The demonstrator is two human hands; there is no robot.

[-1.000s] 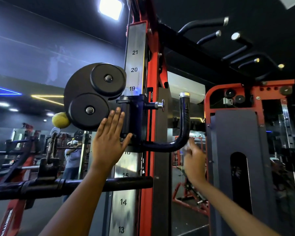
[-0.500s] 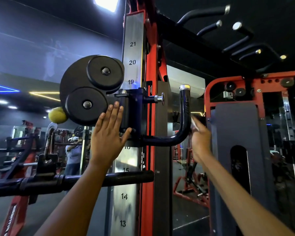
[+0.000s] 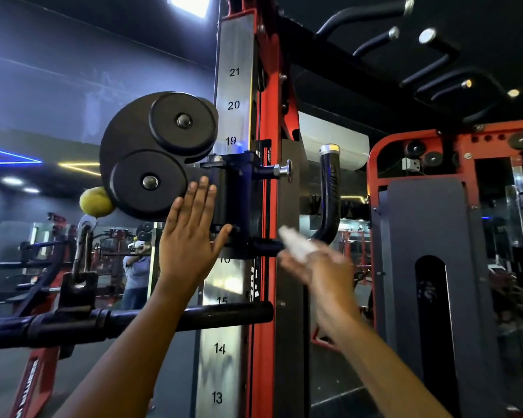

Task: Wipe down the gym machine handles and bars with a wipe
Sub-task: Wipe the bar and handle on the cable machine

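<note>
A black J-shaped handle [image 3: 329, 188] with a silver cap sticks out of the sliding pulley carriage [image 3: 233, 200] on the numbered steel upright [image 3: 233, 86]. My left hand [image 3: 191, 233] lies flat against the carriage, fingers straight. My right hand [image 3: 317, 267], blurred by motion, holds a white wipe [image 3: 293, 245] on the lower horizontal part of the handle, close to the carriage.
Two black pulley discs [image 3: 160, 152] sit left of the carriage. A black bar [image 3: 133, 321] crosses below my left hand. Pull-up grips [image 3: 399, 40] hang overhead. A red-framed weight stack shroud [image 3: 429, 267] stands right. A person [image 3: 136, 267] appears in the background mirror.
My right hand has slid the wipe down from the upright part of the handle round the bend to its lower horizontal part. My left hand stays on the carriage.
</note>
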